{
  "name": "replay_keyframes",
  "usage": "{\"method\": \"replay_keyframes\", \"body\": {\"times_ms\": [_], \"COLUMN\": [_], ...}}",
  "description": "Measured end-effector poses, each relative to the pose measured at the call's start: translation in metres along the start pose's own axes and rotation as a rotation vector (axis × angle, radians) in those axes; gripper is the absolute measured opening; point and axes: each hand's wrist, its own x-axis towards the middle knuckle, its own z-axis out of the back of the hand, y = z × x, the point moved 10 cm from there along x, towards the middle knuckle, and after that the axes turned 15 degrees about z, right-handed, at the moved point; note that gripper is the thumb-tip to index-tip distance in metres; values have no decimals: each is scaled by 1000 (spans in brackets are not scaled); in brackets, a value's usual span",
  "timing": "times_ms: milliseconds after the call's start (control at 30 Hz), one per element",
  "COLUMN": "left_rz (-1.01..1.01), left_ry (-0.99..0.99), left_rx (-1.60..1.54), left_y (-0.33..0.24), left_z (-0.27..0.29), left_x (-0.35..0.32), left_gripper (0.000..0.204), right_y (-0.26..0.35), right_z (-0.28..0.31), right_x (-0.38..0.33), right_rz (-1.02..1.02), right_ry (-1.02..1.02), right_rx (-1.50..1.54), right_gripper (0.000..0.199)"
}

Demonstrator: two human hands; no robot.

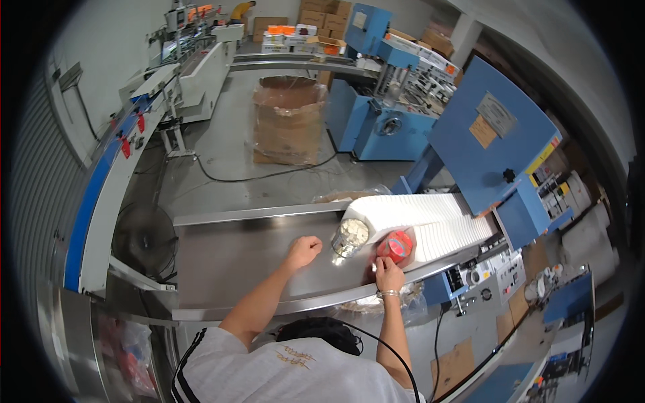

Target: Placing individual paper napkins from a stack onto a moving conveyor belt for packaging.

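Over the metal tray table (235,262), my left hand (306,251) is closed, its fingers curled in; whatever it may hold is hidden. Just right of it stands a clear jar (351,236) filled with cream-white pieces, apart from my hand. My right hand (390,274) is closed in a pinch at the near side of a clear jar (396,246) with red and some blue contents. A tiny white spot shows by its fingertips, too small to name. Behind and right of the jars lie two long rows of packed thin white pieces (430,218).
Raised metal rims edge the tray table. A tall blue machine (494,127) rises at the right, another blue machine (396,131) farther back. A large lined carton (287,127) stands beyond the table. A conveyor (101,188) runs along the left. Far back, a person (240,12) bends.
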Motion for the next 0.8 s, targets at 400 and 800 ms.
{"method": "replay_keyframes", "body": {"times_ms": [400, 800], "left_rz": [-30, 9], "left_ry": [27, -22], "left_rx": [-26, -4], "left_y": [5, 8], "left_z": [-9, 1], "left_x": [12, 7], "left_gripper": [18, 19], "right_y": [-4, -1], "right_z": [3, 3], "right_x": [1, 1], "right_rz": [-26, -23], "right_ry": [-67, -39], "right_rx": [58, 97], "right_gripper": [21, 24]}}
